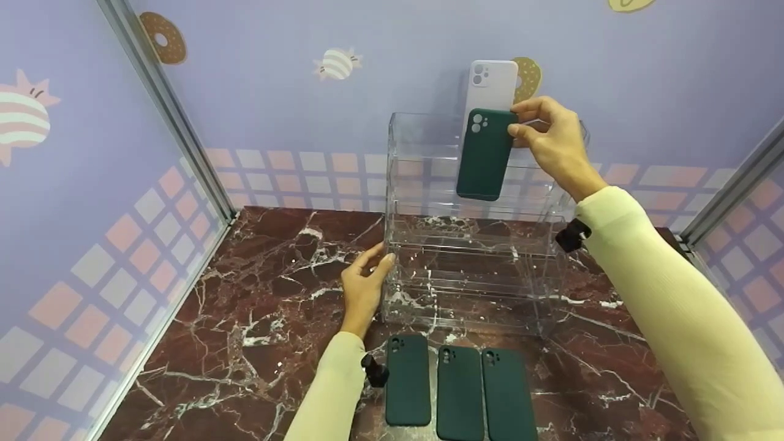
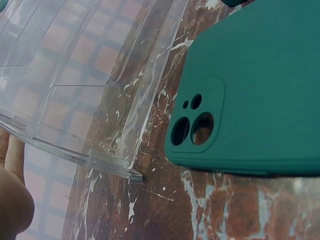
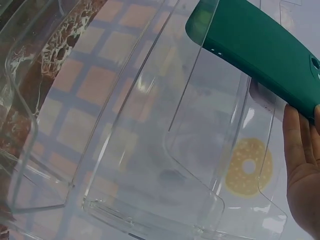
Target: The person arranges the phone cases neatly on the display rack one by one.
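My right hand [image 1: 554,138] pinches a dark green phone case [image 1: 487,156] by its upper right edge. The lower end of this case sits behind a clear panel of a tiered acrylic display rack [image 1: 392,184]. Behind it stands a pale lilac phone case [image 1: 493,92], partly hidden by the green one. My left hand [image 1: 362,285] rests against the outside of the rack's left wall, fingers fairly straight. In the right wrist view, the green case [image 3: 260,55] tilts beside my fingers. A green case [image 2: 250,100] lies close by in the left wrist view.
On the dark red marble-patterned table [image 1: 294,367] lie three green phone cases, a left one [image 1: 408,383], a middle one [image 1: 460,392] and a right one [image 1: 508,395], before the rack. A patterned purple wall [image 1: 275,73] stands behind, with metal posts at both sides.
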The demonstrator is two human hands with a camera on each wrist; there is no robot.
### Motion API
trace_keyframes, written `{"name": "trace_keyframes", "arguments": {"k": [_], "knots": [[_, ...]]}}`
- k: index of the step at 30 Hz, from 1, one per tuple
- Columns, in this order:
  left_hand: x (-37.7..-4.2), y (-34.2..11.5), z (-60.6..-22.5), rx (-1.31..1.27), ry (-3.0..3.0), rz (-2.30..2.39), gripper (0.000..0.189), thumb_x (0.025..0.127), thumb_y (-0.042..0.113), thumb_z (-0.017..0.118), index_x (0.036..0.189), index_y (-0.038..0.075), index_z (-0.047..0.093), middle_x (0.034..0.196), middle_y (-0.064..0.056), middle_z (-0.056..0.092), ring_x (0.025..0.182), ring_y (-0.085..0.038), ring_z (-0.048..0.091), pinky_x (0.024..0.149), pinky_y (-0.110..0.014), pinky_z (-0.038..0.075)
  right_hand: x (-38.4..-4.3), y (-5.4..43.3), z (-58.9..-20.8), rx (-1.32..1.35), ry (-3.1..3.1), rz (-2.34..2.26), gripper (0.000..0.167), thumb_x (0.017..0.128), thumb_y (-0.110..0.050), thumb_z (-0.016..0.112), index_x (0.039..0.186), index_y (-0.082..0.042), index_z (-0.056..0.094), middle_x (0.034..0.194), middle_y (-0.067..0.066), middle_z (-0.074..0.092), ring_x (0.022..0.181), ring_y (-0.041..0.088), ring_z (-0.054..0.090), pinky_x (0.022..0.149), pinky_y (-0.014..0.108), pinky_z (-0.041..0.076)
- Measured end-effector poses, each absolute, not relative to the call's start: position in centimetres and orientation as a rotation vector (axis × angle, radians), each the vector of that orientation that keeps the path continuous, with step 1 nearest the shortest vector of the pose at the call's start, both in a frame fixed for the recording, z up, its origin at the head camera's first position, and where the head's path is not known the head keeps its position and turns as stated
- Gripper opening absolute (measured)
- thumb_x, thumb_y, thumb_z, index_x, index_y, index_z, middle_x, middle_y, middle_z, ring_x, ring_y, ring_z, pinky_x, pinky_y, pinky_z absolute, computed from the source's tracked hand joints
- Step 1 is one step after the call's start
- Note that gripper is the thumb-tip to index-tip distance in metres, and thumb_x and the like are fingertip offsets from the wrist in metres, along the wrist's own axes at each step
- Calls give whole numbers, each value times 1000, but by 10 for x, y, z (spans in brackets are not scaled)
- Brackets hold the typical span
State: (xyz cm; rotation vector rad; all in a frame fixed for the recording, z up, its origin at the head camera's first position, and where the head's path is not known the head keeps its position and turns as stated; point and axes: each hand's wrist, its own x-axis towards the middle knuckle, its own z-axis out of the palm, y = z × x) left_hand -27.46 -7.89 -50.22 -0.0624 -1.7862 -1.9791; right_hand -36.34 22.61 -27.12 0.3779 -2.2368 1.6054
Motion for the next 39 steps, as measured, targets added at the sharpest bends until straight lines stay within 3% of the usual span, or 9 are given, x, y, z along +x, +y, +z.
{"name": "trace_keyframes", "arguments": {"k": [6,13,21,30,39], "knots": [[-274,-79,-502,-64,-1786,-1973,32,92,4,83,123,-4,77,114,-21,75,99,-39,72,77,-23,58,-365,227,-273,384,-2249,1638,28,99,6,70,126,-2,69,112,10,66,99,18,75,86,29,61],[-275,-78,-504,-47,-1784,-1972,32,92,5,83,122,-4,77,113,-20,75,96,-33,73,77,-22,57,-367,226,-277,412,-2230,1681,26,99,9,69,123,1,69,110,12,66,98,19,75,84,29,61],[-275,-79,-503,-49,-1786,-1980,31,92,3,83,122,-3,78,111,-21,76,97,-39,72,75,-22,57,-367,226,-277,413,-2244,1664,27,99,7,70,124,0,70,110,12,68,94,18,76,83,29,61],[-273,-80,-502,-55,-1809,-1994,33,93,7,83,125,0,77,116,-16,75,95,-20,73,81,-27,60,-363,228,-276,391,-2324,1505,30,101,-3,73,131,-3,71,115,12,69,96,16,74,82,26,61],[-273,-79,-503,-44,-1783,-2023,31,93,5,82,123,0,78,110,-17,76,98,-38,72,81,-27,60,-364,231,-284,435,-2354,1380,40,101,-3,73,140,-5,68,117,15,70,94,17,70,78,21,60]]}}
